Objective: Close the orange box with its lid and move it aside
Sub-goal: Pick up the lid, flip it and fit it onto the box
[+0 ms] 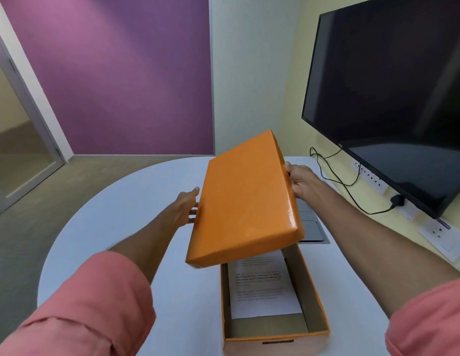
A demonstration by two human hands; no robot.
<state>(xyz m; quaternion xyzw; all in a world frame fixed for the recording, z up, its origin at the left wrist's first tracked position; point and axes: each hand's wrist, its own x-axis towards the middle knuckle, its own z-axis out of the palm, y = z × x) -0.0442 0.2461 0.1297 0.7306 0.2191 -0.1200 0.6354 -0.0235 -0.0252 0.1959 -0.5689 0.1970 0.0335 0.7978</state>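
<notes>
The orange box [316, 301] stands open on the white table [136, 196] near the front edge, with a printed white sheet [262, 286] lying inside it. Above its far end hangs the orange lid [244, 201], tilted, its near edge over the box's far part. My left hand [185, 209] grips the lid's left long side. On the opposite side my right hand [299, 181] holds the lid's right edge near the far corner. The far part of the box is hidden under the lid.
A large dark screen [393, 93] hangs on the right wall with a black cable [336, 173] running to wall sockets [372, 178]. A grey flap panel [311, 227] is set into the table behind the box. Floor lies to the left.
</notes>
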